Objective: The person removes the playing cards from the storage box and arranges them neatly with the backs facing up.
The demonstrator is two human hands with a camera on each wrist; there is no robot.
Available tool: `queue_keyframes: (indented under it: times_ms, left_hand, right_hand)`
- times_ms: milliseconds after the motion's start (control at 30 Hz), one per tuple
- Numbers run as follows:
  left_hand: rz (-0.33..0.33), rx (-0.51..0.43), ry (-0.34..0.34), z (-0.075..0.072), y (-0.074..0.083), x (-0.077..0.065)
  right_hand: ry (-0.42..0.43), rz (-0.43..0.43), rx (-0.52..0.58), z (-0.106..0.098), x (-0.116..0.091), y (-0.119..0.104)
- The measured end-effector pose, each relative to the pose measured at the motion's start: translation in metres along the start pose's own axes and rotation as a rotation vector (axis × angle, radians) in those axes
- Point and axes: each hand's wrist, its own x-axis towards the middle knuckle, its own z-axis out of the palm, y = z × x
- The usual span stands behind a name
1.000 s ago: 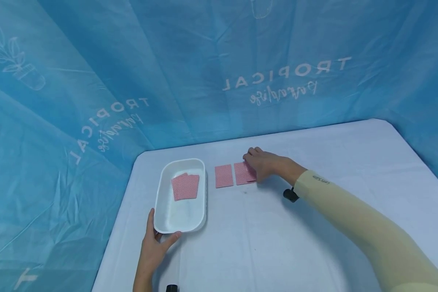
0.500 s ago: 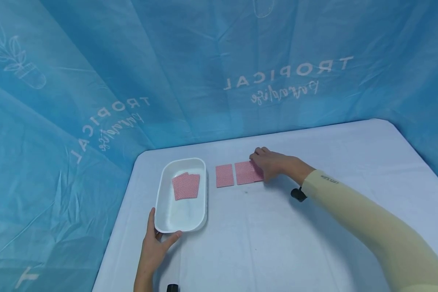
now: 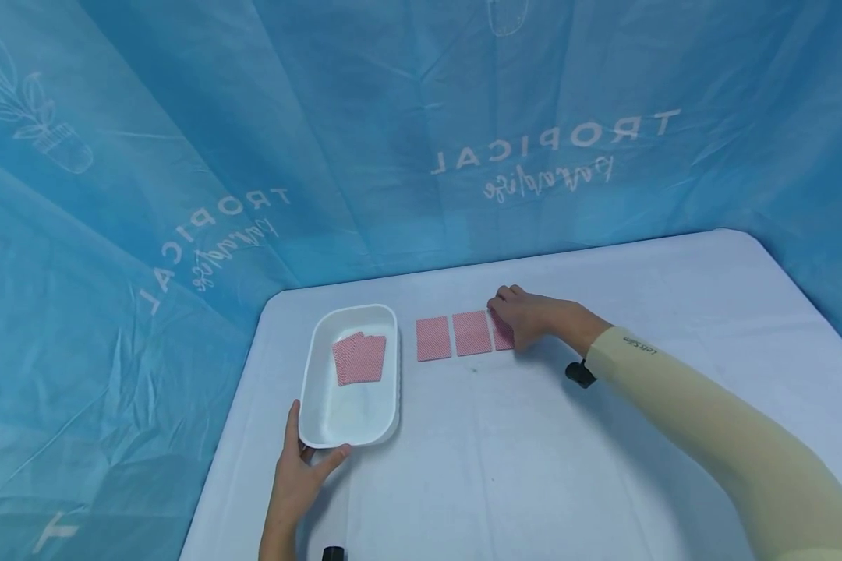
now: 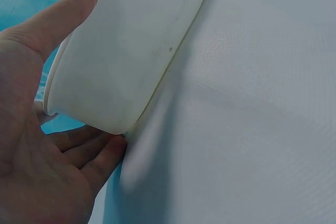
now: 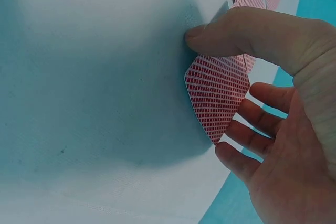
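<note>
My left hand holds the near left corner of a white plastic tray, with its thumb and fingers spread around the walls. In the left wrist view the thumb lies along one side of the tray. My right hand holds a red-and-white patterned playing card at the table, thumb at one edge and fingertips at the opposite edge. In the head view it partly covers that card. Two face-down playing cards lie to its left in a row, slightly apart.
Overlapping playing cards lie face down inside the tray. A white cloth covers the table. Blue printed curtains stand behind the table and along its left side. A black wrist camera hangs below the right wrist.
My right hand has slid to the right with its card, off the neighbouring card, and a narrow gap now shows between them. The left hand and tray stay in place.
</note>
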Motion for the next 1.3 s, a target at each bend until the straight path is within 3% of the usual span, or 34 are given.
queue_keyframes:
  times_ms: [367,600,867,1300]
  left_hand:
    - [0.009,0.008,0.005,0.001,-0.004,0.001]
    - [0.02,0.008,-0.001,0.001,-0.003,0.001]
    - [0.014,0.015,0.004,0.001,-0.003,0.001]
    - [0.017,0.0,0.001,0.0,-0.002,0.0]
  right_hand:
    - [-0.017,-0.009,0.023,-0.006,0.001,-0.001]
    - [0.02,-0.049,0.079,-0.012,0.008,-0.008]
    - [0.093,-0.099,0.065,-0.019,0.017,-0.023]
    - [0.099,-0.142,0.034,-0.028,0.031,-0.063]
